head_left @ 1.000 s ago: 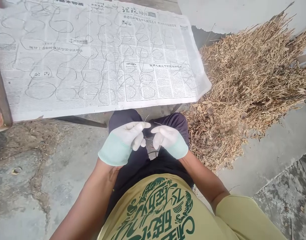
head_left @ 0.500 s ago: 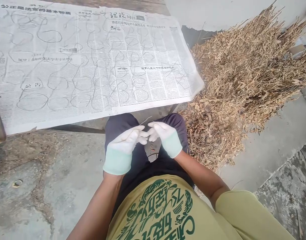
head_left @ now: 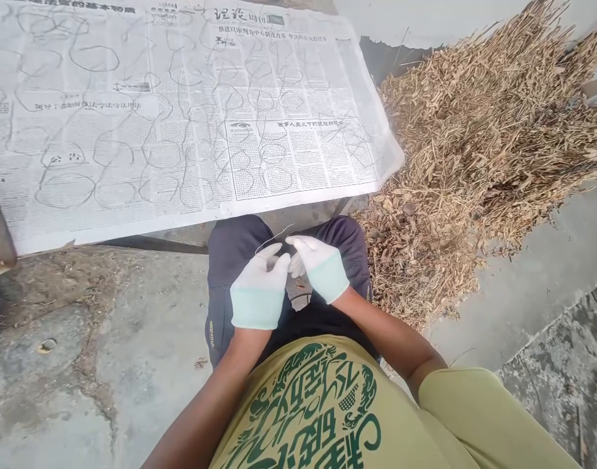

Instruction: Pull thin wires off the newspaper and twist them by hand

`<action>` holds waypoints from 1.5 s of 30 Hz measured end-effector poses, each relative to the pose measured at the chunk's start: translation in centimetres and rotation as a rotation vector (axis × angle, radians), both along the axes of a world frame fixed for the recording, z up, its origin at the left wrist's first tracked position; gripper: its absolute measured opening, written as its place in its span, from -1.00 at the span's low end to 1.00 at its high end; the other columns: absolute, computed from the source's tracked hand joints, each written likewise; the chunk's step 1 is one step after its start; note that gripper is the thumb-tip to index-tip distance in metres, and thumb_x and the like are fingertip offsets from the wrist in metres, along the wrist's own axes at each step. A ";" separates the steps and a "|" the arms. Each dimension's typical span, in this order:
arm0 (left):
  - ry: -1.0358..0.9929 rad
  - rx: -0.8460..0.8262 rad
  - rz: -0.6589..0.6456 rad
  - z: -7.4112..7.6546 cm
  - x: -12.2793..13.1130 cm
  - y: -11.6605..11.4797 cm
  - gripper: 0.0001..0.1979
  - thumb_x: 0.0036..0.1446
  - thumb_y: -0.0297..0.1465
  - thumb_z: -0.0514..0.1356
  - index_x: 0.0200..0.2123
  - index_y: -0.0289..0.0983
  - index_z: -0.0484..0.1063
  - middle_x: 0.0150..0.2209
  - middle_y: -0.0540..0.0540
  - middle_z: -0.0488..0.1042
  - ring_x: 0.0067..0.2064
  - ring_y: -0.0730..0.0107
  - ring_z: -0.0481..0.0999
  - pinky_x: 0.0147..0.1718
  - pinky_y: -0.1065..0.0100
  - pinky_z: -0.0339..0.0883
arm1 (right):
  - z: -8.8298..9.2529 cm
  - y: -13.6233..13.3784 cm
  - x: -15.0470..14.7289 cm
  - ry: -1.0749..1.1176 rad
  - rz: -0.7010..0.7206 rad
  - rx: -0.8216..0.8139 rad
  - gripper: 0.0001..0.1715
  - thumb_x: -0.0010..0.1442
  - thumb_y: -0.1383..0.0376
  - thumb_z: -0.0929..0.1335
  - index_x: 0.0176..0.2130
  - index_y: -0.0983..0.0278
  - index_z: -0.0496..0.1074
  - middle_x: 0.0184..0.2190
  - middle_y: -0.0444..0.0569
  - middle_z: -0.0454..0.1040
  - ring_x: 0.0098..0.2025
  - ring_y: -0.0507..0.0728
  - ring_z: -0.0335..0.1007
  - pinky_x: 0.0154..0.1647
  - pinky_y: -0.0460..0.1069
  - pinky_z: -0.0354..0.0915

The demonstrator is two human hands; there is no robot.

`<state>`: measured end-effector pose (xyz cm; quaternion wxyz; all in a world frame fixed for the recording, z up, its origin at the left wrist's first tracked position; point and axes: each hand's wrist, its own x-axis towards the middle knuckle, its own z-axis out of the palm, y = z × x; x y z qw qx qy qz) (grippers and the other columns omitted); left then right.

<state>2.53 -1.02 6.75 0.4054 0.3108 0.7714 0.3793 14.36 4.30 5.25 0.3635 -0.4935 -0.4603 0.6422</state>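
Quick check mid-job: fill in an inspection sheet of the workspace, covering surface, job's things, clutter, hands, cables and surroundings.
Surface: printed newspaper, spread out.
Job's things: thin looped strands lie across the newspaper; a single strand curves up by the left hand.
Clutter: large heap of dry stalks, right of the newspaper.
Hands: both gloved, the right hand close to the left; exact grip unclear.
Cables: nothing seen.
Surroundings: grey floor, cracked at the left.

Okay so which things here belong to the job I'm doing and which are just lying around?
Seemingly in use: fine pale strand, mint-cuffed white gloves, looped strands, newspaper beneath them.
Apparently just lying about: heap of dry stalks, loose dry leaves.
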 end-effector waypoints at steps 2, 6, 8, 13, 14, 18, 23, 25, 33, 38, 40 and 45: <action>0.036 -0.004 -0.021 -0.7 -0.1 0.1 -0.53 0.15 -0.20 0.30 0.10 -0.23 0.59 -0.29 -0.08 0.66 -0.22 0.23 0.64 -0.10 0.27 0.46 | -0.8 -0.1 -0.2 -0.006 0.009 0.032 -0.65 0.37 0.11 0.34 -0.09 0.26 0.63 -0.56 -0.17 0.51 -0.59 -0.02 0.39 -0.51 -0.12 0.32; -0.020 -0.005 -0.027 -0.6 0.1 0.4 -0.59 0.16 -0.29 0.22 0.05 -0.25 0.61 -0.49 0.00 0.58 -0.45 0.29 0.56 -0.34 0.33 0.42 | -1.0 -0.1 -0.7 -0.015 0.078 -0.031 -0.71 0.35 0.18 0.36 -0.10 0.27 0.63 -0.62 -0.19 0.44 -0.60 -0.01 0.32 -0.55 -0.12 0.26; -0.068 -0.026 -0.029 0.2 0.2 0.6 -0.58 0.18 -0.31 0.17 0.06 -0.27 0.61 -0.57 0.04 0.52 -0.53 0.32 0.52 -0.44 0.35 0.37 | -0.3 0.1 -0.7 -0.019 0.146 -0.107 -0.68 0.36 0.20 0.35 -0.04 0.31 0.61 -0.65 -0.20 0.40 -0.63 -0.01 0.27 -0.59 -0.11 0.21; -0.188 -0.080 -0.065 2.1 0.3 0.7 -0.50 0.19 -0.32 0.10 0.12 -0.38 0.56 -0.68 0.09 0.40 -0.58 0.37 0.48 -0.53 0.42 0.34 | 1.5 0.7 0.4 -0.003 0.283 -0.112 -0.47 0.41 0.08 0.32 0.12 0.40 0.56 -0.63 -0.20 0.38 -0.64 -0.03 0.21 -0.58 -0.11 0.17; -0.201 -0.095 -0.066 2.2 0.2 0.6 -0.47 0.18 -0.32 0.11 0.16 -0.40 0.53 -0.68 0.11 0.39 -0.57 0.38 0.49 -0.52 0.43 0.35 | 1.5 0.8 0.7 0.016 0.286 -0.074 -0.43 0.42 0.03 0.30 0.13 0.40 0.56 -0.62 -0.19 0.38 -0.62 -0.03 0.21 -0.56 -0.10 0.18; -0.230 -0.125 -0.168 1.5 -0.1 0.3 -0.46 0.18 -0.31 0.10 0.18 -0.35 0.53 -0.67 0.13 0.38 -0.56 0.38 0.52 -0.50 0.43 0.38 | 0.8 0.9 1.3 0.046 0.260 0.022 -0.33 0.45 -0.06 0.24 0.19 0.35 0.55 -0.61 -0.21 0.33 -0.59 -0.02 0.16 -0.49 -0.08 0.20; -0.156 -0.148 -0.333 1.2 -0.4 0.2 -0.51 0.19 -0.36 0.05 0.09 -0.27 0.61 -0.68 0.12 0.39 -0.55 0.40 0.54 -0.48 0.45 0.36 | 0.6 0.9 1.4 0.069 0.204 0.036 -0.42 0.45 0.00 0.26 0.09 0.34 0.61 -0.59 -0.19 0.35 -0.53 0.00 0.21 -0.39 -0.06 0.26; -0.168 -0.176 -0.315 1.4 -0.5 0.3 -0.49 0.17 -0.37 0.06 0.12 -0.30 0.59 -0.68 0.11 0.39 -0.56 0.39 0.53 -0.51 0.45 0.34 | 0.7 0.9 1.4 0.082 0.164 0.047 -0.47 0.44 0.02 0.29 -0.01 0.35 0.64 -0.59 -0.17 0.37 -0.51 0.00 0.25 -0.35 -0.06 0.28; -0.200 -0.094 -0.193 1.9 -0.7 0.0 -0.26 0.14 -0.35 0.11 0.42 -0.27 0.30 -0.68 0.16 0.39 -0.59 0.41 0.49 -0.48 0.44 0.41 | -0.3 1.2 1.6 0.236 0.118 0.025 -0.53 0.43 0.03 0.31 -0.04 0.34 0.61 -0.59 -0.17 0.40 -0.54 0.01 0.25 -0.42 -0.06 0.23; -0.220 -0.075 -0.152 2.7 -0.5 -0.2 -0.20 0.14 -0.37 0.11 0.49 -0.24 0.17 -0.72 0.22 0.30 -0.61 0.44 0.46 -0.43 0.44 0.47 | -0.8 1.2 1.6 0.281 0.098 0.011 -0.56 0.40 0.02 0.33 -0.13 0.32 0.60 -0.63 -0.17 0.40 -0.56 0.03 0.28 -0.45 -0.05 0.24; -0.235 -0.059 -0.116 3.1 -0.4 -0.3 -0.19 0.13 -0.38 0.11 0.48 -0.26 0.18 -0.72 0.22 0.28 -0.63 0.46 0.41 -0.43 0.42 0.50 | -0.8 1.1 1.6 0.247 0.088 -0.004 -0.56 0.39 0.03 0.33 -0.18 0.33 0.59 -0.63 -0.16 0.42 -0.58 0.02 0.28 -0.47 -0.06 0.23; -0.284 -0.011 -0.099 3.0 -0.9 -1.0 -0.31 0.19 -0.30 0.15 0.38 -0.35 0.36 -0.74 0.20 0.25 -0.64 0.47 0.34 -0.39 0.37 0.55 | 0.2 1.2 1.7 0.122 0.072 -0.010 -0.59 0.35 0.04 0.33 -0.29 0.31 0.55 -0.66 -0.17 0.40 -0.62 0.01 0.25 -0.52 -0.08 0.19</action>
